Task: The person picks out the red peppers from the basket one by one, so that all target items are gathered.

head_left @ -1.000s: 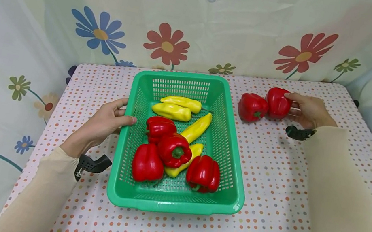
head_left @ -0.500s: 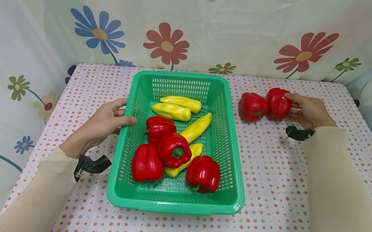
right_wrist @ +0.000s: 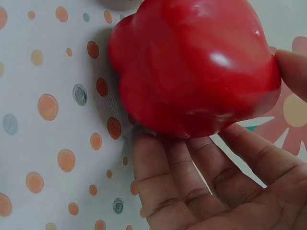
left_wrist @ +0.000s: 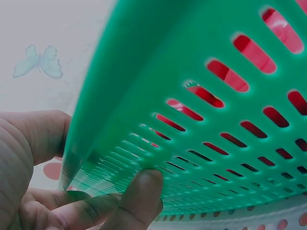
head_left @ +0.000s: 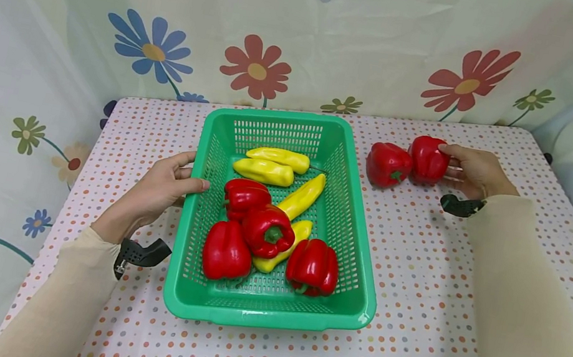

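Note:
My left hand [head_left: 156, 187] grips the left rim of a green plastic basket [head_left: 263, 320], thumb over the edge and fingers against the slotted outer wall [left_wrist: 201, 139]. Inside lie several red bell peppers [head_left: 228, 252] toward the near end. Several long yellow peppers [head_left: 265, 171] lie behind and partly under them. On the table to the right, my right hand [head_left: 475, 170] holds another red bell pepper [head_left: 427, 161] between thumb and fingers. In the right wrist view the thumb presses one end of this pepper [right_wrist: 201, 72], with the fingertips along its side. One more red bell pepper [head_left: 388, 165] rests against it on the left.
The table has a dotted cloth [head_left: 418, 276] and its far edge lies just behind the basket and loose peppers. A flower-printed curtain [head_left: 378, 36] hangs close behind the table and along both sides.

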Tool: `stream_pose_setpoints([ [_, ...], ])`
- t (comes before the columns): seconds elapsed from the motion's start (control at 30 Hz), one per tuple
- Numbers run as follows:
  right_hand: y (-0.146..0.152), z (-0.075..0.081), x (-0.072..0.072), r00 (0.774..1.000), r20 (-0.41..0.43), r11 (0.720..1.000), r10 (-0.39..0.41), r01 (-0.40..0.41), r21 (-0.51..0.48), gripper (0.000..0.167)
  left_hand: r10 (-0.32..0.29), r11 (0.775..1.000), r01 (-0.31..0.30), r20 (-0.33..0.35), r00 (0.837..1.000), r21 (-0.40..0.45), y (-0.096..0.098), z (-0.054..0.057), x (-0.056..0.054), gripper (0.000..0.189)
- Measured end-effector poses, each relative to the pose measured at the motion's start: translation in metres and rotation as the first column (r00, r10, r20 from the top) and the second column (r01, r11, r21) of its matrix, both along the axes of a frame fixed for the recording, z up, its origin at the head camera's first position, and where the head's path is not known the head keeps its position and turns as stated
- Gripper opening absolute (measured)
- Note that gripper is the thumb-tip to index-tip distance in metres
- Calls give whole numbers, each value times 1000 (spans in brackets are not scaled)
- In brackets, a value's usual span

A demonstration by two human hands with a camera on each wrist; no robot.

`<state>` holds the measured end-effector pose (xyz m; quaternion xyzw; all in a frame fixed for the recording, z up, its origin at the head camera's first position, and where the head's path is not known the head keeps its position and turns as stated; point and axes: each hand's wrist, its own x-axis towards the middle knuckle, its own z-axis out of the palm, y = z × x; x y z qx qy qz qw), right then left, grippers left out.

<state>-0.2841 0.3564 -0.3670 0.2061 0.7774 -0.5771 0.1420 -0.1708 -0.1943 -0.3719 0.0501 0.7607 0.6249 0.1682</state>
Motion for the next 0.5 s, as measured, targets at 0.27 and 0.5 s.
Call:
stream_pose_setpoints([
  [0.27, 1, -2, 0, 1000, -10, 999, -13, 12, -33, 87, 4, 1000, -4, 3, 1000, -1, 1, 1, 0, 70],
  [0.5, 0, -3, 1, 1000, -21, 999, -4, 3, -46, 86, 4, 1000, -4, 1, 1000, -1, 1, 2, 1, 70],
])
